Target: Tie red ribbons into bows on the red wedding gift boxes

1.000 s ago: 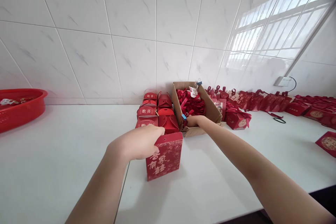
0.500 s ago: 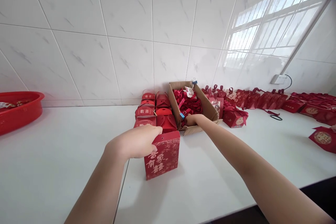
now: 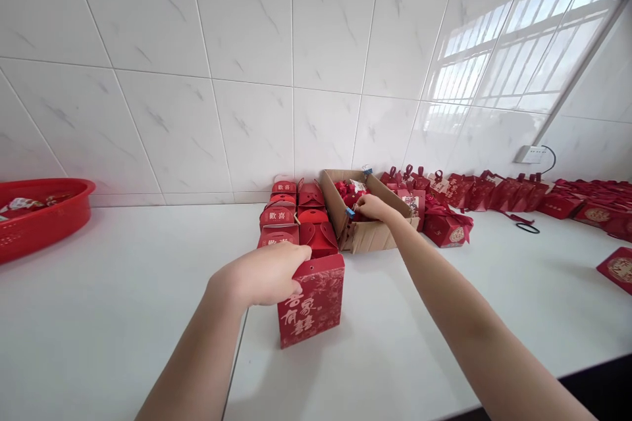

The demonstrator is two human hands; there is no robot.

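A red gift box with white characters [image 3: 316, 302] stands upright on the white table, and my left hand [image 3: 276, 272] grips its upper left edge. Over the open cardboard box [image 3: 375, 237], my right hand [image 3: 371, 206] has its fingers pinched together among red ribbons [image 3: 348, 192]; what they hold is too small to make out. A blue clip [image 3: 350, 212] sits by the box's left edge, just beside my right fingers. Directly behind the gift box are two columns of small red boxes [image 3: 279, 216].
A red plastic basin [image 3: 49, 227] is at the far left. Red ribboned boxes [image 3: 447, 227] and bags [image 3: 478, 192] line the wall on the right, with a black ring [image 3: 527, 227] near them. Another red box [image 3: 619, 270] lies at the right edge. A white socket [image 3: 530, 154] is on the wall.
My right hand has risen from deep inside the cardboard box to its upper part. The view has shifted slightly; my left hand still grips the gift box.
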